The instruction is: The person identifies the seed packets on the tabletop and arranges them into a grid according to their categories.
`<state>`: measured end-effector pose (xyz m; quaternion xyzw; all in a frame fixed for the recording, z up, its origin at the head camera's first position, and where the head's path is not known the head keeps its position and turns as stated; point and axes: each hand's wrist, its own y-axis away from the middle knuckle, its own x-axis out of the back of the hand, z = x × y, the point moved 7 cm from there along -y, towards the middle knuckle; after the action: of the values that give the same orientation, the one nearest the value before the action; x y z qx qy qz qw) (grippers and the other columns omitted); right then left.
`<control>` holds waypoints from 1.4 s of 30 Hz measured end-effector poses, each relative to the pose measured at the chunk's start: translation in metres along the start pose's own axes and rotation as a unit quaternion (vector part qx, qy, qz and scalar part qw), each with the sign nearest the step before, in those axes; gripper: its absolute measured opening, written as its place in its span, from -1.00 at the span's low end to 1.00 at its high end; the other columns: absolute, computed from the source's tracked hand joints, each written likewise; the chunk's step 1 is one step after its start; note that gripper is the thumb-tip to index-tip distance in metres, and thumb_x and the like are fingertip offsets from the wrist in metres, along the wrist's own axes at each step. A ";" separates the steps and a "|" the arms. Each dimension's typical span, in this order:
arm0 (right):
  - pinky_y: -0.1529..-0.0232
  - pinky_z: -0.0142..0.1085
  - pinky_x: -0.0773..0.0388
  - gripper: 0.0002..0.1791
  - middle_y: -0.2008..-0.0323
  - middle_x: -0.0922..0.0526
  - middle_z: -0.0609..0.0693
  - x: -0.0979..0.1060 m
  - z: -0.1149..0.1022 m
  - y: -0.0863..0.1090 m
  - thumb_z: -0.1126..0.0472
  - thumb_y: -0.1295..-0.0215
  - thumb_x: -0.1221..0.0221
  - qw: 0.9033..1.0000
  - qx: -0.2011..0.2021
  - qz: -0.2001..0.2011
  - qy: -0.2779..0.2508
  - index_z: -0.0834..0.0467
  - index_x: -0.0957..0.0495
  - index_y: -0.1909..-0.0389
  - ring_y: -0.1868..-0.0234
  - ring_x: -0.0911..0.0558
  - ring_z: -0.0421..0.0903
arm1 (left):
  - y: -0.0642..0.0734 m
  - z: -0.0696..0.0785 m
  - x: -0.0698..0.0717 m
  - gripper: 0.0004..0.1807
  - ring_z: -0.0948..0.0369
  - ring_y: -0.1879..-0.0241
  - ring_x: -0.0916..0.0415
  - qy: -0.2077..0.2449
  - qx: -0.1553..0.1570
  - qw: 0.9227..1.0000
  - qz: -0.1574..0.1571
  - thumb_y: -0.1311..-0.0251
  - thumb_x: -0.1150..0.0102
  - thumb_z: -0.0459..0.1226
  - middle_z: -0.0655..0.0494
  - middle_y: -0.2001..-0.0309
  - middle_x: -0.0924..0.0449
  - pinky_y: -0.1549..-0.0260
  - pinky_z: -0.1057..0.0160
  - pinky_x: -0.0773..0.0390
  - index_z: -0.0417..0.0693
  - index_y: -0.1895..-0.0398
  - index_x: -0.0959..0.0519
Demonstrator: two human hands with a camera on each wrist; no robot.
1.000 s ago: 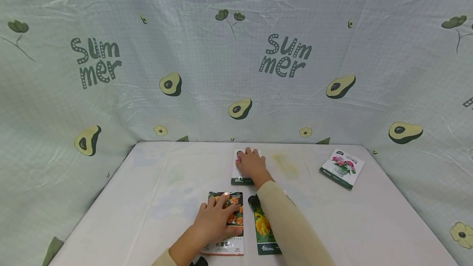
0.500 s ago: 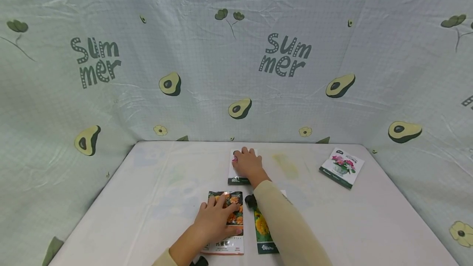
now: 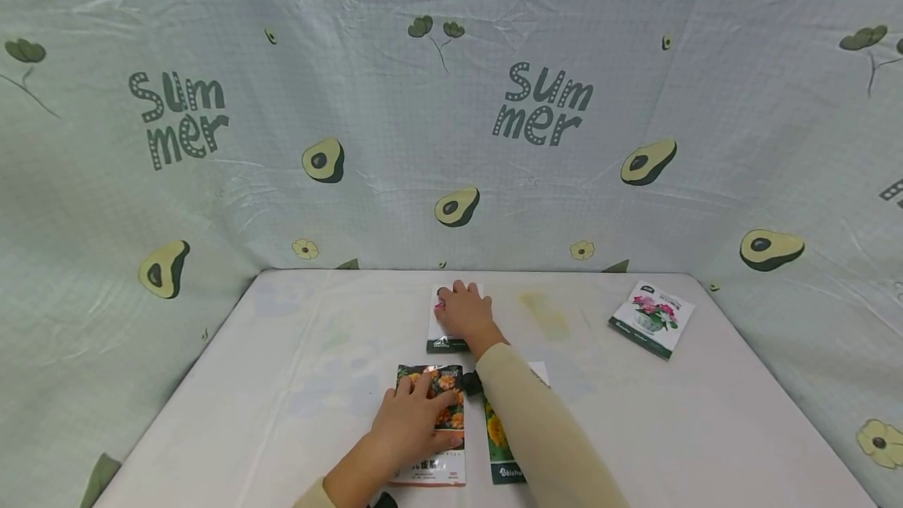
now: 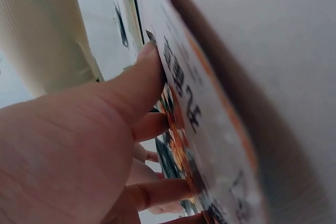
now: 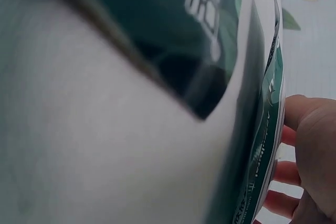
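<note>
In the head view, my left hand [image 3: 412, 423] rests spread on a seed packet with orange flowers [image 3: 449, 473] at the table's near middle. The left wrist view shows the thumb and fingertips touching the face of this packet [image 4: 191, 85]. Farther back, my right hand [image 3: 466, 312] presses down on a white seed packet with a dark green bottom band [image 3: 435, 333], covering most of its picture. From the right wrist, the fingers [image 5: 287, 172] lie on that packet's face. Beneath the right forearm is a green seed packet with yellow flowers [image 3: 502, 467], partly hidden by the sleeve.
Another white seed packet with pink flowers [image 3: 652, 318] lies tilted at the table's back right. A white table [image 3: 282, 406] carries everything. Behind and beside it hangs a pale curtain [image 3: 381, 100] printed with avocados.
My right hand has slid the white packet a short way left across the table, its forearm shifting along. The left hand and the orange-flower packet stay in place.
</note>
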<state>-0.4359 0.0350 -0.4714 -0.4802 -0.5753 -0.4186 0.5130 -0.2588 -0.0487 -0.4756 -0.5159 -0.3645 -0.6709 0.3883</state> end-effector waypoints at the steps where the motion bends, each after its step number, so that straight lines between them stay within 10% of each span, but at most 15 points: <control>1: -0.30 0.20 -0.40 -0.49 -0.35 -0.44 0.00 0.000 -0.001 0.000 -0.17 -0.56 -0.02 1.000 0.000 0.000 0.001 -0.11 -0.44 -0.41 -0.37 -0.38 0.07 | 0.000 0.001 0.000 -0.36 -0.27 -0.27 -0.38 -0.005 -0.002 1.000 0.002 -0.14 -0.32 0.27 -0.20 -0.40 -0.39 -0.04 -0.30 -0.45 0.39 -0.29 -0.57; 42: -0.29 0.15 -0.43 -0.49 -0.36 -0.45 -0.04 0.000 -0.033 -0.001 -0.21 -0.55 -0.01 1.000 0.000 -0.002 -0.005 -0.15 -0.46 -0.41 -0.35 -0.39 0.01 | 0.006 0.001 0.005 -0.46 -0.26 -0.26 -0.41 0.016 -0.020 0.999 0.028 -0.12 -0.38 0.21 -0.21 -0.41 -0.39 0.08 -0.25 -0.49 0.27 -0.13 -0.69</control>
<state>-0.4306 0.0025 -0.4669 -0.4813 -0.5786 -0.4173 0.5093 -0.2540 -0.0508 -0.4704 -0.5225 -0.3300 -0.6753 0.4025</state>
